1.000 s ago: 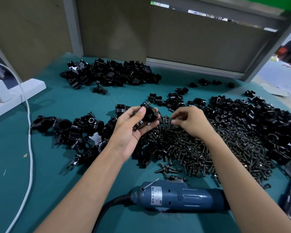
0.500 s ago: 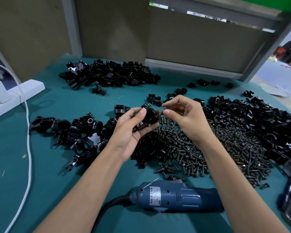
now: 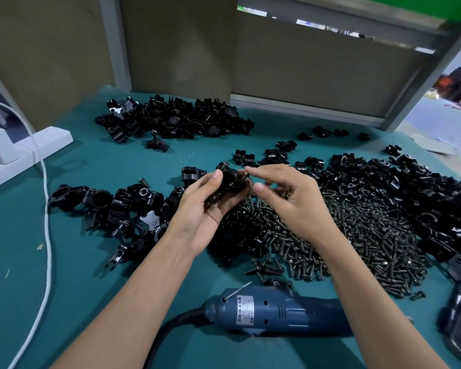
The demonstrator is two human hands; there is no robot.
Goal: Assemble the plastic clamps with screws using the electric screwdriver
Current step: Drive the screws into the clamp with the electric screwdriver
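Currently held: the left hand [image 3: 200, 209] grasps a black clamp [image 3: 230, 181] between thumb and curled fingers, lifted off the table [image 3: 91, 288].
Right hand [image 3: 290, 198]: forefinger and thumb are at a screw [image 3: 244, 177] on the clamp's right side; I cannot tell whether they pinch it or only touch it.
Head view, supplies: the screw pile [image 3: 330, 235] lies under and right of the right hand. Loose clamp parts [image 3: 423, 193] lie further right, and joined-looking clamps [image 3: 117, 206] lie left of the left hand.
Tool: the electric screwdriver [image 3: 277, 312] lies beneath both forearms, untouched.
Step, as I judge it: seating the screw by hand before driving.
Doing it well: squeeze the clamp so its holes line up. Set the screw straight along the hole, deep enough to stand alone, and only then reach for the screwdriver.
Risk: a tilted screw may bind or drop into the pile.
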